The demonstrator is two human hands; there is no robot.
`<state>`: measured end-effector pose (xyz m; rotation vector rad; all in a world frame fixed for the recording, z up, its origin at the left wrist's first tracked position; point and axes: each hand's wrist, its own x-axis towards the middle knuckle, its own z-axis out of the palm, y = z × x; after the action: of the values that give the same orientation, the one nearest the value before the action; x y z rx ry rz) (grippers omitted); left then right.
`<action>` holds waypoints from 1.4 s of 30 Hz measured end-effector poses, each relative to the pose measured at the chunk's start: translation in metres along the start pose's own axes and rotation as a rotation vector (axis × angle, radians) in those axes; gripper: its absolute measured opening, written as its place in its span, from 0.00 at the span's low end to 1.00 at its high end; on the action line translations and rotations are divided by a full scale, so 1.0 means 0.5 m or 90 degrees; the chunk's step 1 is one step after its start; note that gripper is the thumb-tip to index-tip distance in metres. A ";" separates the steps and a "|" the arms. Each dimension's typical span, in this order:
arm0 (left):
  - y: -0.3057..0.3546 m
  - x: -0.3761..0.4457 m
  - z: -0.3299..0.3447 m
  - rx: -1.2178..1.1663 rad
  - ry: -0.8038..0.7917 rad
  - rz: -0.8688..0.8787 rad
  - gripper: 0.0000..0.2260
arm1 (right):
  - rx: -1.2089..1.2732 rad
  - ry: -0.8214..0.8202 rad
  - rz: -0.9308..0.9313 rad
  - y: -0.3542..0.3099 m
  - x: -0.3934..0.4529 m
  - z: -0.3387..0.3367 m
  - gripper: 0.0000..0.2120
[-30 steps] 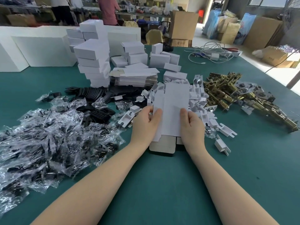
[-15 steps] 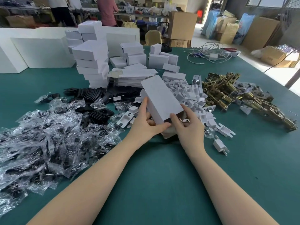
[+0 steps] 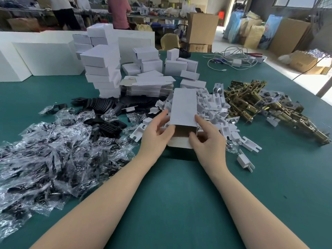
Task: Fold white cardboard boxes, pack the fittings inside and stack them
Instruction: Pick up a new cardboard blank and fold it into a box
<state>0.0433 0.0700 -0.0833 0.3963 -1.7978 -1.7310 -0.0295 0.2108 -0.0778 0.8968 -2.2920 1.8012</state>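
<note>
Green bench [image 3: 170,203]: both hands' fingers grip a half-formed white box [image 3: 183,106], near end open, beside brass fittings [image 3: 251,103]. Behind it, finished boxes [image 3: 102,69] stand stacked; packing remains.

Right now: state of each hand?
Left hand: holding the white box at its left side.
Right hand: holding the same box, fingers at its open end.

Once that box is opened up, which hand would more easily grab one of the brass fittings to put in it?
Probably the right hand. The brass fittings lie on its side of the white box, so it would not cross over. The left hand grips the box's other side, beside the plastic bags, and could steady it.
</note>
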 end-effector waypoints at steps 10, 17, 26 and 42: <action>0.022 0.006 -0.024 -0.214 -0.173 -0.153 0.15 | 0.397 -0.132 0.238 0.015 0.029 -0.030 0.13; 0.022 0.000 -0.026 -0.176 -0.184 -0.107 0.16 | 0.374 -0.218 0.185 0.023 0.034 -0.056 0.16; 0.022 -0.007 -0.016 -0.091 -0.157 -0.065 0.16 | 0.175 -0.066 0.112 0.009 0.029 -0.051 0.14; 0.012 -0.007 0.001 0.010 -0.028 0.001 0.15 | 0.117 0.028 0.024 0.006 0.014 -0.024 0.12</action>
<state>0.0466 0.0732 -0.0781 0.3654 -1.8428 -1.7387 -0.0400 0.2192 -0.0739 0.8336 -2.1588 2.0540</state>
